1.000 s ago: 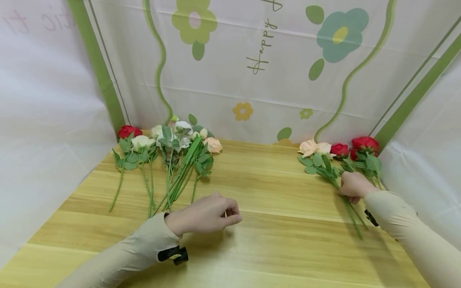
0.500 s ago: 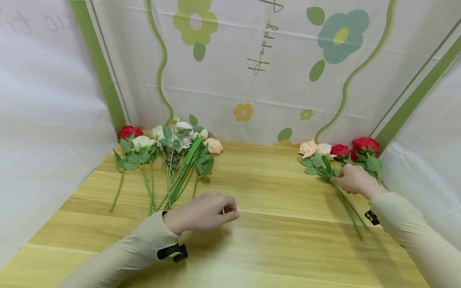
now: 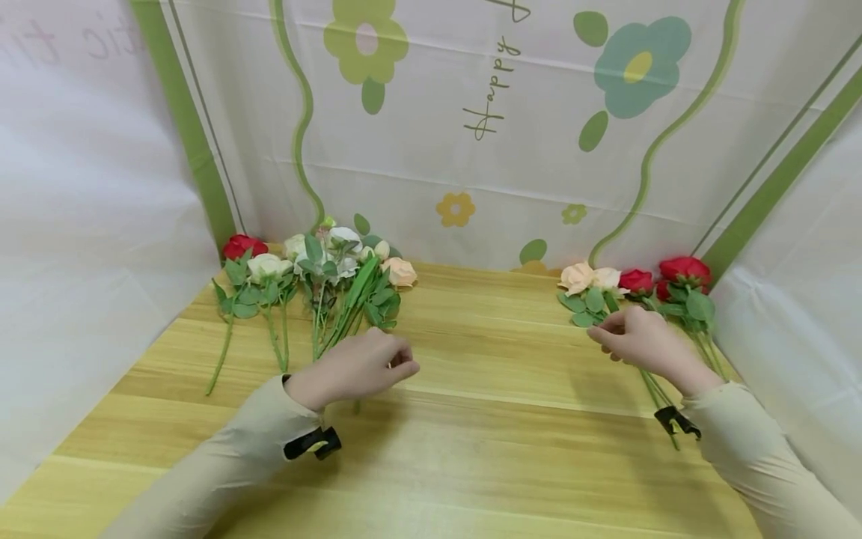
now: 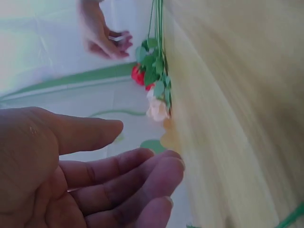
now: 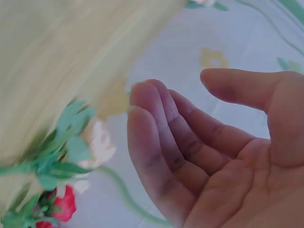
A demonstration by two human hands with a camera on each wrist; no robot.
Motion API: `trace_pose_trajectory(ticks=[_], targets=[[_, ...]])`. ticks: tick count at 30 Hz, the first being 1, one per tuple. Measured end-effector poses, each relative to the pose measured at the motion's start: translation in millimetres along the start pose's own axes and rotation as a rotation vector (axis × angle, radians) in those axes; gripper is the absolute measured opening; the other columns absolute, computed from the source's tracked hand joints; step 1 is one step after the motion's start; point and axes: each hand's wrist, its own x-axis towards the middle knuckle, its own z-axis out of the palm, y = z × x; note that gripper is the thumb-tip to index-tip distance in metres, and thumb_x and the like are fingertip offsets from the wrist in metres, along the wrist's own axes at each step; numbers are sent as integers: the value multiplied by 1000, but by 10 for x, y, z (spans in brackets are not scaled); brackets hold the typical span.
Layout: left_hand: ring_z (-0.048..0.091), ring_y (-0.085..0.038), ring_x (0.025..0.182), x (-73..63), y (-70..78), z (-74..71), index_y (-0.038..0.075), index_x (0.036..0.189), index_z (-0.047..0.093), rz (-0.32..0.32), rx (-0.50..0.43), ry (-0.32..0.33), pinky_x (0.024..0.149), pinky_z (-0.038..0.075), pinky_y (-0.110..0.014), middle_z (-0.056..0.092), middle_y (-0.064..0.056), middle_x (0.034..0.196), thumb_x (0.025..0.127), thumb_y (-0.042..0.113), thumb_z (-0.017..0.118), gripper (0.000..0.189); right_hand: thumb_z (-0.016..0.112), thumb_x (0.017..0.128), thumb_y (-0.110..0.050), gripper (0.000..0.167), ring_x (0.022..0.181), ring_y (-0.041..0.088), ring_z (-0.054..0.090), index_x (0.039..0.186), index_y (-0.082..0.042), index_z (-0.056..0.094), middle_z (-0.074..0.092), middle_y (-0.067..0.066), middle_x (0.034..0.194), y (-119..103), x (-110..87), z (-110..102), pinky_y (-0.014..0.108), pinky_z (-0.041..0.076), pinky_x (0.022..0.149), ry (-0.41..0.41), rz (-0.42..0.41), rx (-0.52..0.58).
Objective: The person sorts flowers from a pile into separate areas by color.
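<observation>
Backdrop [image 3: 404, 157]: printed cloth, beyond the left fingers [image 4: 156, 184] and right fingers [image 5: 145, 140]; rises close behind the blooms and restricts approach from the far side.
Surface [image 3: 485, 479]: wood-grain, below the fingers of both hands; carries all flowers.
Left flower group [image 3: 359, 284]: white, peach and red blooms, beyond and to the left of the left fingers. Several stems overlap and pass behind the left hand in the head view; lifting one may drag its neighbours.
Right flower group [image 3: 635, 282]: peach and red blooms, beyond the right fingers and off to their right; part of it is masked by the right hand.
Single flower, handling: presumably light, with a fairly stiff stem and soft head. Low slip risk; a loose pinch may let it rotate.
Left hand [image 3: 360, 364]: fingers curved, thumb apart by a moderate gap; holds nothing.
Right hand [image 3: 649, 340]: fingers bent, thumb well apart; holds nothing and appears raised above the stems.
Large red rose [image 3: 683, 268]: beyond and right of the right fingers; avoid squeezing petals.
Peach rose [image 3: 576, 277]: just beyond the right fingertips; likely to crease under pressure.
Leaves [image 3: 699, 305]: right of the right fingers; may snag adjacent flowers.
Stems [image 3: 651, 386]: on the near side of the right fingers; preferred grip, a light pinch below the leaves.
</observation>
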Motion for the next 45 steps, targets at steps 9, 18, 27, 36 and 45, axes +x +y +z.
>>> trace_pose_trajectory(ticks=[9, 18, 27, 36, 45], targets=[[28, -9, 42, 3, -172, -141, 17, 62, 45, -192, 0, 8, 45, 26, -26, 32, 6, 50, 100, 29, 59, 43, 58, 100, -39, 43, 74, 19, 65, 111, 0, 69, 67, 1, 82, -307, -160, 165, 36, 55, 64, 51, -44, 146], [21, -8, 40, 13, -239, -155, 18, 53, 35, -291, -3, -11, 42, 21, -24, 23, 9, 45, 99, 29, 61, 54, 61, 99, -37, 32, 73, 23, 65, 102, -6, 71, 65, 0, 78, -560, -172, 406, 37, 54, 64, -19, -95, 216], [18, -7, 40, 41, -330, -145, 17, 52, 34, -363, 10, -18, 40, 19, -23, 21, 8, 45, 99, 28, 60, 55, 62, 99, -30, 24, 71, 24, 65, 94, -9, 72, 65, -1, 74, -641, -96, 471, 35, 53, 62, -17, -141, 196], [28, -10, 47, 72, -440, -99, 13, 68, 45, -450, 49, -89, 45, 27, -27, 33, 3, 56, 97, 31, 60, 38, 62, 99, -30, 25, 70, 23, 65, 95, -8, 72, 65, -1, 74, -677, -71, 512, 35, 52, 61, -48, -171, 228], [42, -16, 54, 104, -493, -14, 3, 103, 63, -509, 109, -118, 48, 33, -32, 48, -4, 67, 93, 29, 63, 27, 62, 99, -27, 23, 67, 22, 64, 94, -7, 73, 65, 1, 73, -678, -51, 602, 34, 53, 60, -64, -199, 216]])
